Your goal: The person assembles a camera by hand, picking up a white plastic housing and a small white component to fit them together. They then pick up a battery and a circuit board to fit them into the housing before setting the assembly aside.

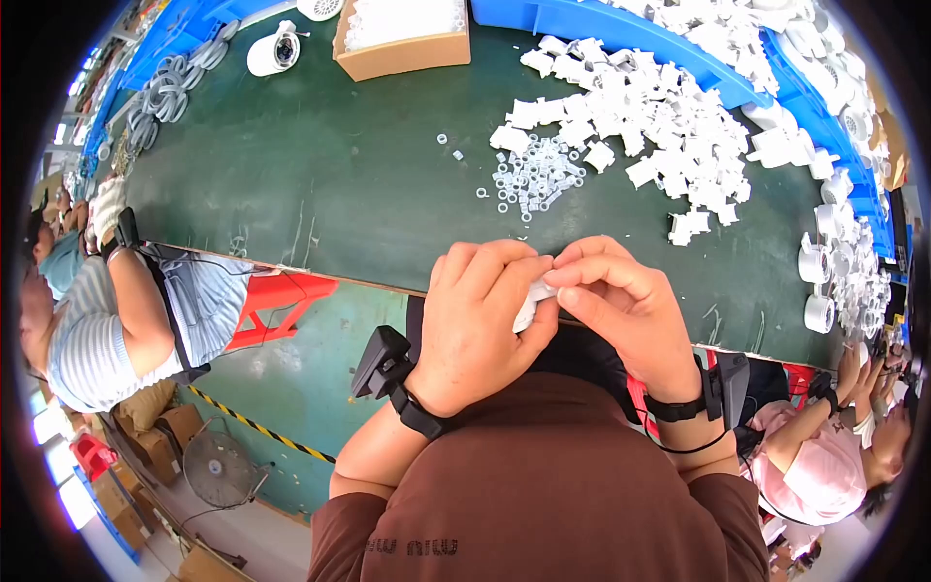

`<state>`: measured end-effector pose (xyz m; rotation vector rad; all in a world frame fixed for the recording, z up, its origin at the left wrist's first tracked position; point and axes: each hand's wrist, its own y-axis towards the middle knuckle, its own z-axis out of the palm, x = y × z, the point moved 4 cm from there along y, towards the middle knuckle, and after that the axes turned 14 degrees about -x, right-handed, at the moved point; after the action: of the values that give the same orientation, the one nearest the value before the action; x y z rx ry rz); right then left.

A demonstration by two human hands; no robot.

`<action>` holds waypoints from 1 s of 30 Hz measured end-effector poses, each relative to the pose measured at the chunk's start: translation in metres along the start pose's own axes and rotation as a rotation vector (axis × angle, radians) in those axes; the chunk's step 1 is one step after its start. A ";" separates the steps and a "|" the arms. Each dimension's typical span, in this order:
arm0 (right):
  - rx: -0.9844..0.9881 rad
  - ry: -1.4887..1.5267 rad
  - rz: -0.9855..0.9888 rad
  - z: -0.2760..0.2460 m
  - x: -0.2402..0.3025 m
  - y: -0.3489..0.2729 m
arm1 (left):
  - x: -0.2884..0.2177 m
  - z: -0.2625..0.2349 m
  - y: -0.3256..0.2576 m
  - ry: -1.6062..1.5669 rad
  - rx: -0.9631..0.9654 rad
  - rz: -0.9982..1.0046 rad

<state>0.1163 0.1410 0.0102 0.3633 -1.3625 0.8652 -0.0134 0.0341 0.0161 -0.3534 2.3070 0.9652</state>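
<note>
**Both hands pinch one small white plastic part at the table's near edge**

While both hands meet over the near edge of the green table (320, 184), the step looks like fitting or pressing something on a small white plastic part (531, 303). To do it well, I'd judge: keep the part steady between both thumbs, press straight, don't let it slip off past the table edge.

Largest to smallest, all placed against the green table:
- Blue bins (621, 29) along its far edge, full of white parts.
- Cardboard box (402, 44) at its far middle.
- Pile of white plastic pieces (645, 126) on its far right part.
- Heap of small clear rings (533, 179) at its middle, beside the pile.
- Left hand (475, 315) at its near edge, fingers curled and clenched on the white part.
- Right hand (626, 306) just beside, fingertips pinching the same part.
- The part itself: white, smooth, small, mostly hidden by fingers; exact shape can't tell.

Other people sit at the table's left and right ends.
</note>
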 end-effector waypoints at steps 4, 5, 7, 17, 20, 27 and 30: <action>-0.050 -0.034 -0.078 0.004 0.000 0.001 | 0.001 0.001 0.001 -0.005 -0.007 0.004; -0.065 0.010 -0.090 0.005 0.000 0.002 | 0.002 0.002 0.001 -0.005 -0.014 0.013; -0.101 0.021 -0.071 0.009 0.002 0.001 | 0.004 0.002 -0.001 -0.012 -0.017 0.010; -0.071 0.045 -0.123 0.005 -0.006 0.005 | 0.004 0.001 -0.003 -0.023 -0.028 -0.003; -0.083 0.039 -0.097 0.007 -0.002 0.007 | 0.003 0.002 -0.003 -0.013 -0.052 0.011; -0.146 0.056 -0.050 0.013 -0.006 0.006 | 0.000 0.005 -0.005 -0.004 -0.101 0.022; -0.184 0.114 0.002 0.012 -0.007 0.007 | 0.000 0.007 -0.005 -0.022 -0.121 0.021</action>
<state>0.1033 0.1345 0.0042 0.1674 -1.3243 0.7439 -0.0083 0.0349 0.0094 -0.3670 2.2423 1.1163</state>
